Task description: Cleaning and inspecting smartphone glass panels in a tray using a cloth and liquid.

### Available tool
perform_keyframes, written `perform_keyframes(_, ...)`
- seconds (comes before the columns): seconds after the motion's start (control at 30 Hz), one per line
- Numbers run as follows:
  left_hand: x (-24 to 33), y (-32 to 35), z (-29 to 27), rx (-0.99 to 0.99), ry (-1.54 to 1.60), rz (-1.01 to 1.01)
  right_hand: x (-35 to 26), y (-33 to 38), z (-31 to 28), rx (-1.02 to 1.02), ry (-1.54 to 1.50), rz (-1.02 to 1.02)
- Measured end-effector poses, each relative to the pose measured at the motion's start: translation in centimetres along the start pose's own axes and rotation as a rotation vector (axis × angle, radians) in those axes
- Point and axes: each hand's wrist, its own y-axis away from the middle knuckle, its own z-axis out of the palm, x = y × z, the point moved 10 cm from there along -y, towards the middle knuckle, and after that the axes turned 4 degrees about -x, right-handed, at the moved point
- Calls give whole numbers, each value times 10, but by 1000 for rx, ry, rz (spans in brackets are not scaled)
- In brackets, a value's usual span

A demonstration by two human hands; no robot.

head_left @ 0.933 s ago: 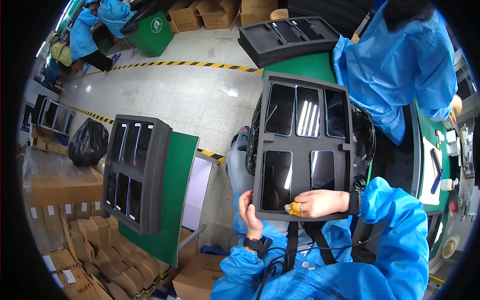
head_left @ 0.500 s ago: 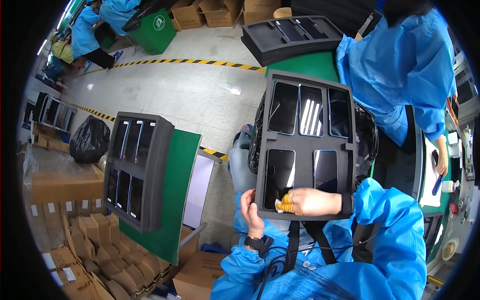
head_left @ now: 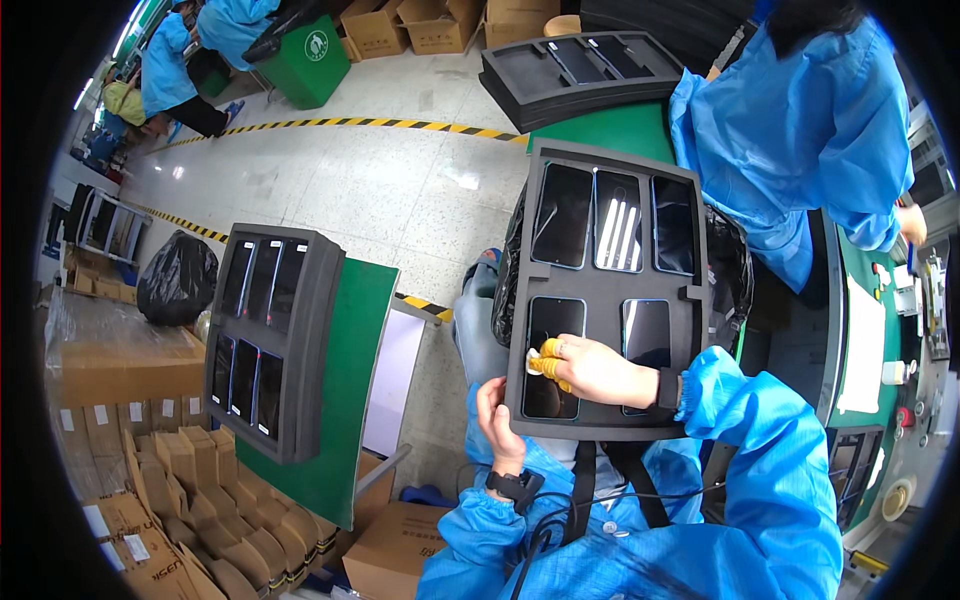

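Observation:
A dark grey foam tray rests in front of me, with several dark-screened phones in its cut-outs. My right hand wears yellow finger cots and pinches a small white wipe. It presses the wipe on the screen of the lower-left phone. Beneath the right hand, the lower-right phone is partly covered. My left hand holds the tray by its near left corner, fingers along the outer side.
At left, stacked foam trays with labelled phones stand on a green table. More trays lie ahead. A co-worker in a blue gown is at the right. Cardboard boxes and a black bag surround the left table.
My right hand has moved up and slightly left across the lower-left phone with the wipe. The left hand stays at the tray corner. The co-worker's hand has shifted away from the dark tool.

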Motion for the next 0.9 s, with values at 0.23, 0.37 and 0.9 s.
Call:
perform_keyframes(0.23,0,2,1,-25,5,-2,-47,29,20,-152,1,-257)
perform_keyframes(0.37,-4,3,0,-44,-28,-33,-35,58,5,-261,-20,-269)
perform_keyframes(0.9,-4,1,1,-48,-23,-28,-50,1,32,-183,59,-298)
